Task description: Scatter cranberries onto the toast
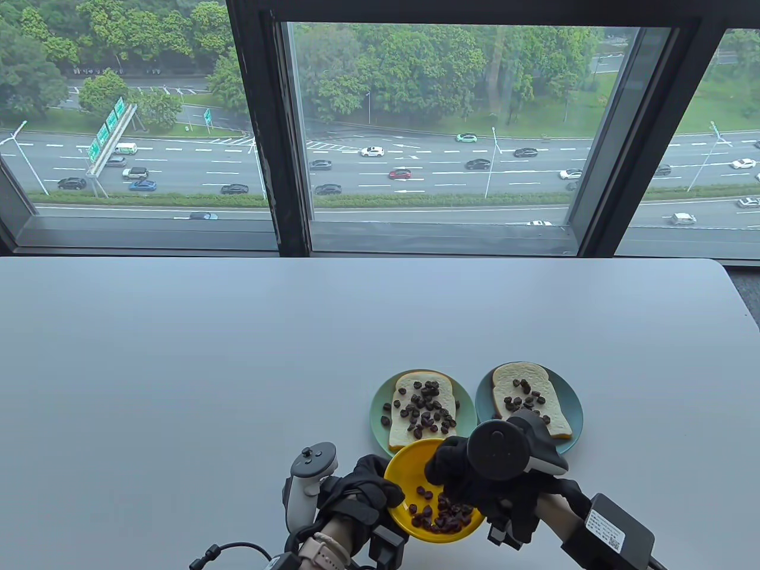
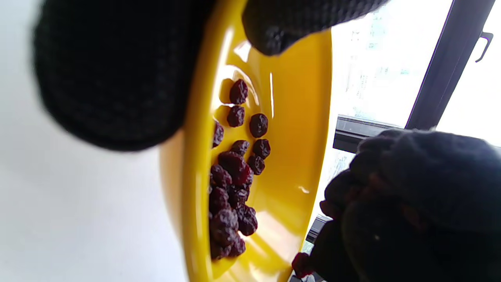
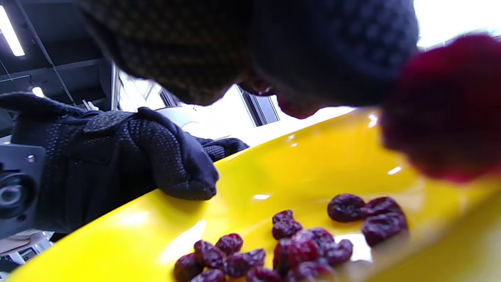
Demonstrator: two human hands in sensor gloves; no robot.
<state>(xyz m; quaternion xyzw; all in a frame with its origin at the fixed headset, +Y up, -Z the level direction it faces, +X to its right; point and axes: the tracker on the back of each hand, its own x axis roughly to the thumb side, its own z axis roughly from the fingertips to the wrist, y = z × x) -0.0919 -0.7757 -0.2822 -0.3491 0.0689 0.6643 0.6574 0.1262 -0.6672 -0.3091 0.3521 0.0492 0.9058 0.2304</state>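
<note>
A yellow plate (image 1: 409, 469) with dried cranberries (image 1: 442, 518) is held tilted near the table's front edge. My left hand (image 1: 371, 490) grips its left rim, thumb on top; the thumb shows in the left wrist view (image 2: 274, 33) and right wrist view (image 3: 184, 172). My right hand (image 1: 454, 475) is over the plate with fingers bunched, pinching cranberries (image 3: 442, 105). Two slices of toast lie behind the plate: the left toast (image 1: 423, 412) carries many cranberries, the right toast (image 1: 531, 401) carries fewer. The plate (image 2: 297, 129) and its cranberries (image 2: 233, 188) also fill the left wrist view.
The left toast lies on a green plate (image 1: 378, 409), the right toast on a blue plate (image 1: 573, 404). The grey table (image 1: 237, 368) runs to a window at the back. Cables (image 1: 228, 552) trail from my left wrist at the front edge.
</note>
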